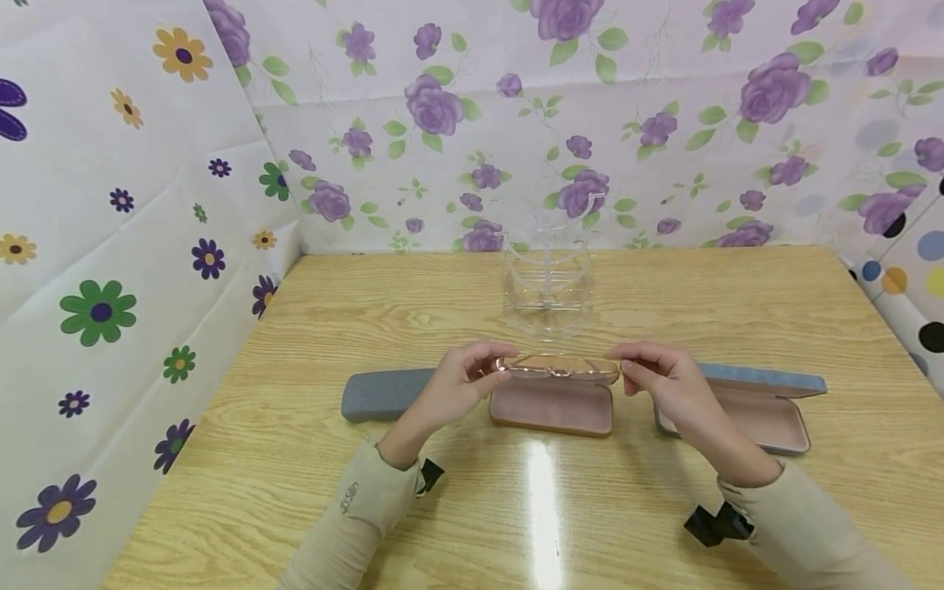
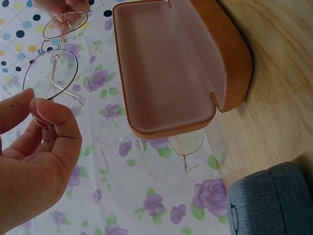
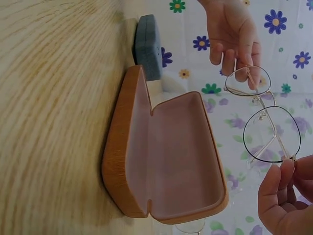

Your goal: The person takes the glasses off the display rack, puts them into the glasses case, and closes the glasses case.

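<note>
A pair of eyeglasses (image 1: 558,372) with thin gold metal and dark round rims is held up level above an open orange-brown glasses case (image 1: 551,410). My left hand (image 1: 460,385) pinches one end of the frame between thumb and fingers. At the other end, my right hand (image 1: 667,381) pinches the frame near the hinge. In the right wrist view the glasses (image 3: 299,132) hang apart from the case (image 3: 176,152), whose pink lining is bare. Their thin temple arms show behind the lenses and look folded in.
Left of the orange case lies a closed blue-grey glasses case (image 1: 383,395). To the right an open blue case (image 1: 760,418) lies partly behind my right hand. A clear display rack (image 1: 547,266) holding glasses stands at the back of the wooden table (image 1: 354,303), before flowered cloth.
</note>
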Demonstrator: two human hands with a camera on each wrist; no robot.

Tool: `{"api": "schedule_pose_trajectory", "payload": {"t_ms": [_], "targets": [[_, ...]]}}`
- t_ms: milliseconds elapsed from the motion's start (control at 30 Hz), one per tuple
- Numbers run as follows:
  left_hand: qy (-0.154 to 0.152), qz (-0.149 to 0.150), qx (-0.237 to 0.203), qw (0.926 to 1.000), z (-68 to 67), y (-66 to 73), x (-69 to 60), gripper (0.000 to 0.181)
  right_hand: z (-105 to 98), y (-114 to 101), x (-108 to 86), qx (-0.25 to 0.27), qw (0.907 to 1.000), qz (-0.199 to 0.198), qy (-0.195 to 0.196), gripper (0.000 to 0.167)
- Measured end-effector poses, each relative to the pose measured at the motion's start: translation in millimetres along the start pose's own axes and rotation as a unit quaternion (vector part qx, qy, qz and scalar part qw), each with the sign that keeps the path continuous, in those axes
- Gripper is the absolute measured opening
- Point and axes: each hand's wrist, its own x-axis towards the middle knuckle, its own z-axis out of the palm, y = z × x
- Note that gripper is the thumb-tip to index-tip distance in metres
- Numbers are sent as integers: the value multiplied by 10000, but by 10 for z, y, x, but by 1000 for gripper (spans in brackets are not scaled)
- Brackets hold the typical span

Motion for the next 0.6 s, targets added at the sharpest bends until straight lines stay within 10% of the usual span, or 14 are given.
{"api": "schedule_pose_trajectory", "payload": {"t_ms": [600], "targets": [[175, -403, -66, 9990, 56, -112, -55, 21, 86, 129, -43, 383, 9980, 492, 87, 21]]}}
